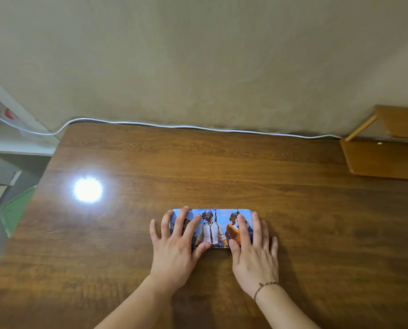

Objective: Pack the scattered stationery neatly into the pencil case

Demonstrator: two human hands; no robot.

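My left hand (pixel 174 248) and right hand (pixel 252 248) lie flat, fingers spread, on the closed blue picture-printed rectangular pencil case (pixel 212 227); uneven pressing could skid it across the glossy brown wooden tabletop (pixel 222 167).

surface: wooden table (pixel 222 167) | on it: closed pencil case (pixel 213 227), white cable (pixel 198 127) along far edge

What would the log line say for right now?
case: pencil case shut, flat on table | left hand: spread on lid | right hand: spread on lid | loose stationery: none visible

White cable (pixel 198 127); wooden table (pixel 293 198)
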